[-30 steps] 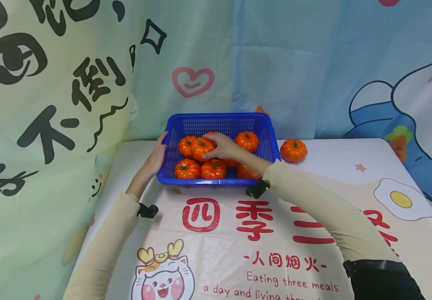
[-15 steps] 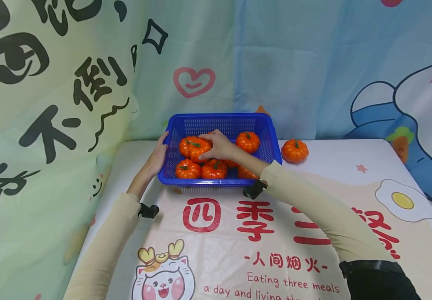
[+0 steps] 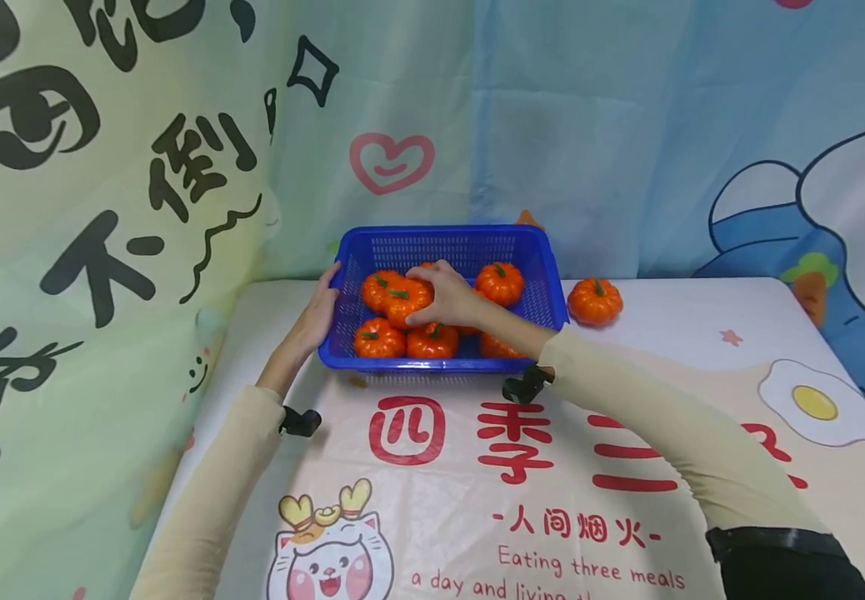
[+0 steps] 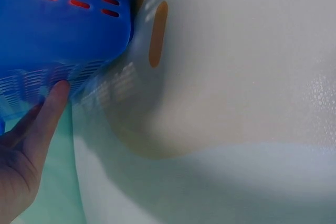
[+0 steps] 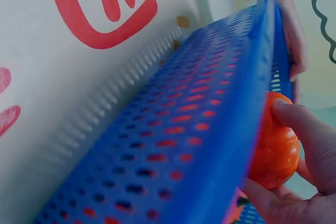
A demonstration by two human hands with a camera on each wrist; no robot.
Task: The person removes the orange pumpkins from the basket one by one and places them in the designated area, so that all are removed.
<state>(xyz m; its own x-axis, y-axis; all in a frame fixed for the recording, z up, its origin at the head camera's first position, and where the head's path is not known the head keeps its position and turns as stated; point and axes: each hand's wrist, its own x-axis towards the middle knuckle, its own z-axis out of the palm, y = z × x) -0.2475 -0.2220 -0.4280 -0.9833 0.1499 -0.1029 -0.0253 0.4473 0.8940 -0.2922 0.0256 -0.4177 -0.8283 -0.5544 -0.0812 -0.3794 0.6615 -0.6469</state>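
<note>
My feed shows a pale green-and-blue fabric backdrop [image 3: 567, 167] behind a white-and-beige printed surface [image 3: 702, 367].
On the backdrop I make out bold black lettering [image 3: 99, 279] at left, a pink outlined heart [image 3: 391, 170], and a white-and-blue cartoon animal [image 3: 848, 192] at right; the surface carries red characters [image 3: 407, 457], a white-and-yellow fried-egg print [image 3: 815, 403] and a smiling cartoon cat [image 3: 333, 558].

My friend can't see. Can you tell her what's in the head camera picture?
A person's right hand holds a small orange pumpkin in a blue plastic basket with other pumpkins, while the left hand touches the basket's left side. One more pumpkin sits on the printed tablecloth, right of the basket.
</note>
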